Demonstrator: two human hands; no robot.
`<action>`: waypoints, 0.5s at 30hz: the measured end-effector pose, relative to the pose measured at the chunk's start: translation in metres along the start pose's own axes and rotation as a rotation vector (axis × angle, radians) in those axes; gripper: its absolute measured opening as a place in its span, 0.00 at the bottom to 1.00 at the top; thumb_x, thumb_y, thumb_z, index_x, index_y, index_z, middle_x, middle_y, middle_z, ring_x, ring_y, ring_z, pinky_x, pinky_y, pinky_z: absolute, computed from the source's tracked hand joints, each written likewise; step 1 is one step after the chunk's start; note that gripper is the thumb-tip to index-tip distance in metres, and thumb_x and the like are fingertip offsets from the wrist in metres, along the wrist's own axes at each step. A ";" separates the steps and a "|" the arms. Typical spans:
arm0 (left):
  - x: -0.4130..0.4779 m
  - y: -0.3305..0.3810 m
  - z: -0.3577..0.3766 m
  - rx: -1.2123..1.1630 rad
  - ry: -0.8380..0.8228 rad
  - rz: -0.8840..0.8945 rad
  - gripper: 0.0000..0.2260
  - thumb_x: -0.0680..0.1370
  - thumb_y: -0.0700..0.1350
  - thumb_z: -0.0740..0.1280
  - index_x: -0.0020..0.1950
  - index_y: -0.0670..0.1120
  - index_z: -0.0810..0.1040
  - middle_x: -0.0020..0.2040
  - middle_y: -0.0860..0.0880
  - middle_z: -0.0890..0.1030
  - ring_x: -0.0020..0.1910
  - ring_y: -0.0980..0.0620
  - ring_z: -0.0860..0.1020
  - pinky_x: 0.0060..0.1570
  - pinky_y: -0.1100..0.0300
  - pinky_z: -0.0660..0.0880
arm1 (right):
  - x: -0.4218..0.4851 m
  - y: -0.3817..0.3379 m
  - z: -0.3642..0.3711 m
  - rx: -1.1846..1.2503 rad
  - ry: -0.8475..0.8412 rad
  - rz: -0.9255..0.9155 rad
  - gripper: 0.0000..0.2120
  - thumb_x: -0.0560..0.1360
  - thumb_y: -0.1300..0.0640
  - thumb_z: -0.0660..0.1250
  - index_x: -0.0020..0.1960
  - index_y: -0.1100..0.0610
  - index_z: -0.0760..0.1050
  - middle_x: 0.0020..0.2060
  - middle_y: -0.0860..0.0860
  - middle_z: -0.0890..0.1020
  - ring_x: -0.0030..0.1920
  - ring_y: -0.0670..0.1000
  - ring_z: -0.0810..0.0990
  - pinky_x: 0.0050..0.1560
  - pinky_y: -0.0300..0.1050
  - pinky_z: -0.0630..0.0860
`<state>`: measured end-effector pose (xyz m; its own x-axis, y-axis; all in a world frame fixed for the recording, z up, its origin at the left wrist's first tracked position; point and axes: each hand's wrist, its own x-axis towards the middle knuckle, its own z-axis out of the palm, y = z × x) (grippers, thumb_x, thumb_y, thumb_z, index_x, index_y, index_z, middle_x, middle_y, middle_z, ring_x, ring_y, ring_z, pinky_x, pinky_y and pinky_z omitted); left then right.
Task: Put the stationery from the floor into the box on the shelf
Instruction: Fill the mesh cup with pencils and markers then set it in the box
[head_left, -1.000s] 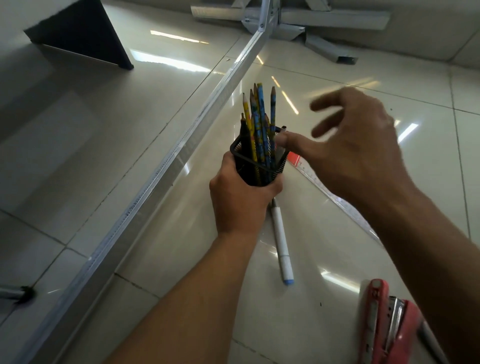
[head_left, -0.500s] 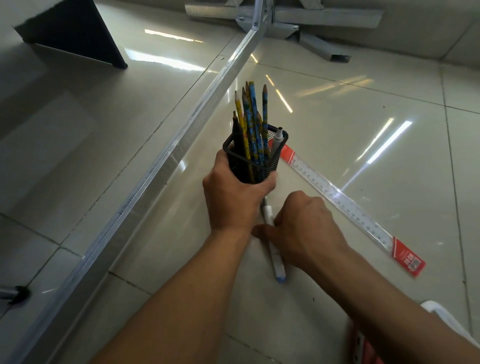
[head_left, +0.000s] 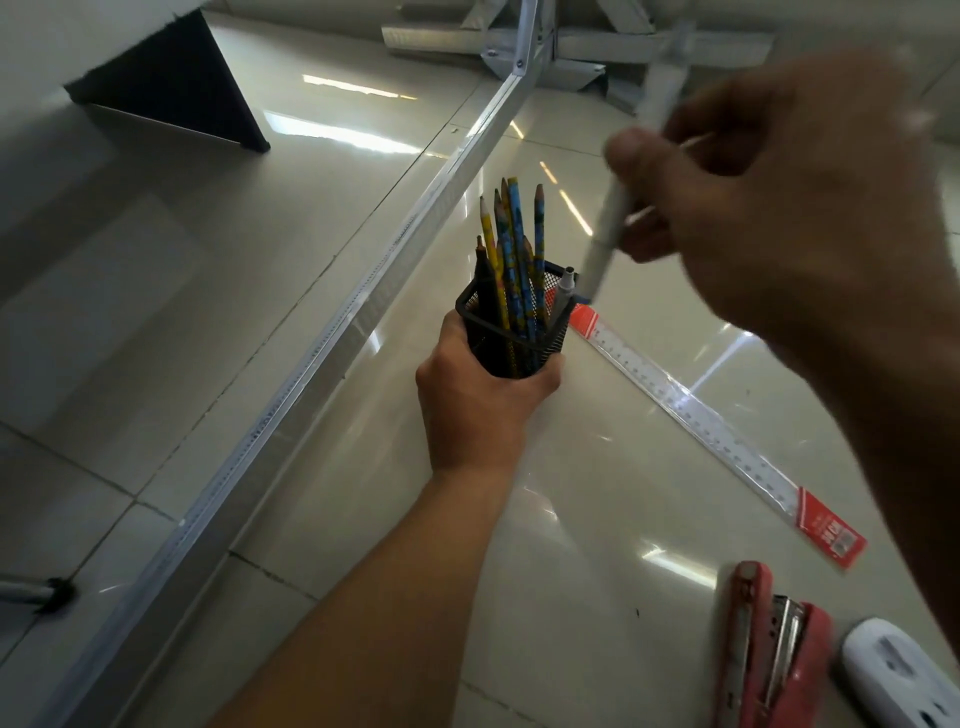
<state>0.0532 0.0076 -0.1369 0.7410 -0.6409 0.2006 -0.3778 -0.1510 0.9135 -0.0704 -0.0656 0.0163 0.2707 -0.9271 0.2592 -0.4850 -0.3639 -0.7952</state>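
Note:
My left hand (head_left: 480, 400) grips a black mesh pen holder (head_left: 511, 332) just above the tiled floor. Several pencils (head_left: 514, 249) and a grey pen (head_left: 563, 291) stand in it. My right hand (head_left: 779, 197), blurred, pinches a white marker (head_left: 613, 228) up and to the right of the holder. The marker slants, its lower tip close to the holder's right rim. A clear ruler with red ends (head_left: 717, 431) lies on the floor to the right. At the bottom right a red stapler (head_left: 769, 649) lies beside a white object (head_left: 898, 670).
A long metal shelf rail (head_left: 332, 353) runs diagonally from the bottom left to the top centre, where it meets metal frame parts (head_left: 524, 47). A dark triangular panel (head_left: 176, 88) sits at the top left. Glossy tiles surround everything.
My right hand has picked the white marker off the floor and lifted it up beside the holder. The left hand holds the holder in much the same place.

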 end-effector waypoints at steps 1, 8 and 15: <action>0.000 0.001 -0.001 0.003 0.003 -0.005 0.31 0.62 0.51 0.84 0.63 0.48 0.81 0.53 0.55 0.86 0.52 0.60 0.84 0.49 0.73 0.79 | 0.000 -0.003 0.008 -0.019 -0.012 -0.033 0.15 0.77 0.44 0.73 0.54 0.56 0.83 0.46 0.53 0.86 0.40 0.48 0.87 0.41 0.43 0.85; 0.000 0.005 -0.005 0.018 -0.022 -0.059 0.30 0.62 0.50 0.84 0.62 0.48 0.81 0.52 0.53 0.86 0.51 0.56 0.84 0.50 0.60 0.82 | -0.014 0.002 0.056 -0.193 -0.142 -0.167 0.08 0.78 0.51 0.73 0.55 0.53 0.84 0.46 0.48 0.86 0.44 0.44 0.84 0.42 0.29 0.77; -0.001 0.005 -0.004 0.029 -0.025 -0.065 0.33 0.63 0.51 0.84 0.65 0.48 0.79 0.56 0.52 0.85 0.55 0.56 0.84 0.54 0.59 0.83 | -0.016 0.016 0.062 -0.144 -0.187 -0.103 0.14 0.74 0.51 0.77 0.59 0.49 0.80 0.42 0.44 0.83 0.39 0.38 0.82 0.34 0.25 0.76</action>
<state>0.0527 0.0112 -0.1313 0.7504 -0.6476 0.1319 -0.3456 -0.2144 0.9135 -0.0308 -0.0513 -0.0345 0.4670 -0.8569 0.2182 -0.5571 -0.4768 -0.6800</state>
